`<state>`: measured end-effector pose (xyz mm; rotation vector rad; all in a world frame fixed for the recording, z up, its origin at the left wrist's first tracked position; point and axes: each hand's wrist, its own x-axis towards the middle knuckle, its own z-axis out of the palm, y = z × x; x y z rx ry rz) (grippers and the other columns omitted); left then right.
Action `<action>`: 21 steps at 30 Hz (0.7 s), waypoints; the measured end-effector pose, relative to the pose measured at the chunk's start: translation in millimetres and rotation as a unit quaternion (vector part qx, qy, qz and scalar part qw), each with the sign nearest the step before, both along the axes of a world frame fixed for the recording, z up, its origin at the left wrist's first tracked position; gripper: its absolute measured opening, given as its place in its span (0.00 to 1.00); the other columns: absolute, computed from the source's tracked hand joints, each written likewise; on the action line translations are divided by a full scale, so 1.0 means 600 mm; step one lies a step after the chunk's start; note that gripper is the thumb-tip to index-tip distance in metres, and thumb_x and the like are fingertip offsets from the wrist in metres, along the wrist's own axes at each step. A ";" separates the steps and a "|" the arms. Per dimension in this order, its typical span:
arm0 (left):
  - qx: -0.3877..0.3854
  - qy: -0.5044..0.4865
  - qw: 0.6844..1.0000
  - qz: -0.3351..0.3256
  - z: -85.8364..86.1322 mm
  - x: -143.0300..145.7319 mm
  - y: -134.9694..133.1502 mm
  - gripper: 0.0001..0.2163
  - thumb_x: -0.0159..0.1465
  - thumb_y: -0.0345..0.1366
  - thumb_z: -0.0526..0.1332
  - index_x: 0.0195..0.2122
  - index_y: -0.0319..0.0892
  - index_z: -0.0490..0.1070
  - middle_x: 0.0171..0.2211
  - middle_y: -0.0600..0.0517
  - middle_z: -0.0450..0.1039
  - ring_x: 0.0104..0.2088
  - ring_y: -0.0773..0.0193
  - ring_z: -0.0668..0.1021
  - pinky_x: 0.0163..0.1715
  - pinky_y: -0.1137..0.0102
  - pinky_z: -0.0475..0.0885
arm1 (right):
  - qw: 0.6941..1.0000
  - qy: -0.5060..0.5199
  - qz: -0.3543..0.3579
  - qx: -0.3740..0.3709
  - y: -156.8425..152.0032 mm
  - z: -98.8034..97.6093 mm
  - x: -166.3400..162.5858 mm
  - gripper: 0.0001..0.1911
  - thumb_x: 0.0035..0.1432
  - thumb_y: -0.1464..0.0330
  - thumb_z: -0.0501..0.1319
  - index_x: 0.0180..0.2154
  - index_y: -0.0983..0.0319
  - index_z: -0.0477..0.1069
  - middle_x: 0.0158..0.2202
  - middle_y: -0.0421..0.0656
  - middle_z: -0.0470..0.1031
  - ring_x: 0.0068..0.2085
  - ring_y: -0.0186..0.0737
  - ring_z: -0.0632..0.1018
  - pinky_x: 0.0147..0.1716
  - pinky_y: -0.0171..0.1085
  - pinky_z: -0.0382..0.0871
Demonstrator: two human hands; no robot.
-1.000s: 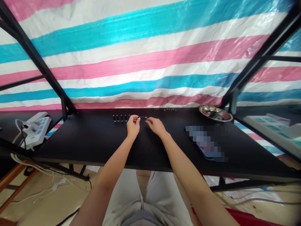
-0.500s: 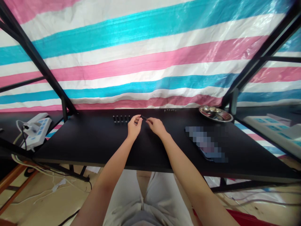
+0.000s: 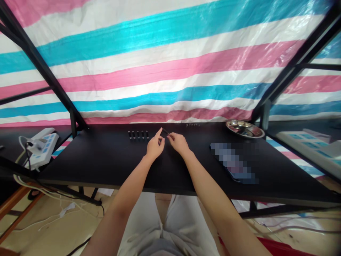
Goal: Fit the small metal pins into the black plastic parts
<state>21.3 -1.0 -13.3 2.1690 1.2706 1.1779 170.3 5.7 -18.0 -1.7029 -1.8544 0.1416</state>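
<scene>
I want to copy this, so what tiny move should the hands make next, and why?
Perhaps the left hand should steady the dark stick by pinching its far end: the right hand seems to hold the near end, while the left fingers are not closed around it.

We look across a smooth, matt black table (image 3: 106, 160) towards striped sheeting (image 3: 160, 71) of crinkled, glossy plastic. The dish (image 3: 245, 130) shines like polished metal. Our trousers (image 3: 141, 220) are soft, matt cloth; the power strip (image 3: 45, 147) looks like smooth white plastic. The slim dark piece (image 3: 165, 131) we hold is too small for us to judge its material.
</scene>
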 end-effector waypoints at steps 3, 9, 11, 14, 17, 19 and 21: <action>-0.006 0.037 0.999 -0.015 -0.001 0.000 -0.001 0.23 0.60 0.33 0.53 0.57 0.44 0.59 0.32 0.54 0.72 0.27 0.72 0.70 0.34 0.74 0.68 | 1.000 -0.002 0.004 0.000 0.001 0.000 0.000 0.11 0.58 0.66 0.52 0.36 0.61 0.72 0.31 0.45 0.75 0.33 0.39 0.74 0.32 0.34 0.63; -0.017 -0.034 0.999 0.002 -0.008 0.002 0.009 0.16 0.60 0.35 0.54 0.50 0.42 0.66 0.31 0.53 0.73 0.26 0.71 0.71 0.34 0.73 0.69 | 0.999 0.032 0.007 0.004 0.002 -0.001 -0.002 0.16 0.54 0.66 0.57 0.45 0.63 0.68 0.32 0.45 0.75 0.34 0.39 0.74 0.34 0.35 0.64; -0.031 -0.093 0.995 0.006 -0.009 0.003 0.013 0.12 0.59 0.36 0.55 0.43 0.41 0.70 0.30 0.53 0.73 0.25 0.72 0.71 0.33 0.74 0.69 | 0.999 0.032 0.017 0.008 0.001 -0.001 -0.003 0.16 0.54 0.67 0.57 0.45 0.63 0.68 0.32 0.44 0.74 0.34 0.38 0.74 0.34 0.35 0.64; -0.064 -0.172 0.983 -0.003 -0.010 0.004 0.020 0.09 0.55 0.37 0.59 0.36 0.38 0.70 0.27 0.53 0.71 0.23 0.73 0.69 0.29 0.75 0.68 | 0.999 0.031 0.025 0.013 0.000 0.001 -0.005 0.16 0.54 0.68 0.57 0.45 0.63 0.68 0.32 0.44 0.74 0.33 0.37 0.74 0.34 0.35 0.65; -0.093 -0.212 0.973 -0.017 -0.013 0.004 0.026 0.10 0.53 0.38 0.61 0.34 0.38 0.70 0.26 0.53 0.70 0.22 0.73 0.68 0.26 0.75 0.66 | 0.999 0.026 0.032 0.013 -0.002 0.003 -0.006 0.16 0.54 0.68 0.57 0.46 0.65 0.68 0.32 0.45 0.74 0.33 0.38 0.73 0.34 0.35 0.65; -0.103 -0.223 0.969 -0.023 -0.016 0.004 0.028 0.11 0.52 0.38 0.62 0.34 0.38 0.70 0.25 0.54 0.69 0.21 0.74 0.68 0.26 0.75 0.66 | 0.999 0.021 0.035 0.013 -0.003 0.004 -0.007 0.16 0.55 0.68 0.57 0.46 0.64 0.68 0.32 0.45 0.74 0.33 0.38 0.73 0.34 0.35 0.64; -0.102 -0.225 0.969 -0.026 -0.018 0.005 0.028 0.11 0.52 0.39 0.62 0.33 0.38 0.70 0.25 0.54 0.69 0.22 0.74 0.68 0.26 0.75 0.66 | 0.999 0.018 0.037 0.014 -0.004 0.004 -0.008 0.16 0.55 0.67 0.56 0.46 0.63 0.68 0.32 0.45 0.74 0.33 0.37 0.73 0.33 0.35 0.64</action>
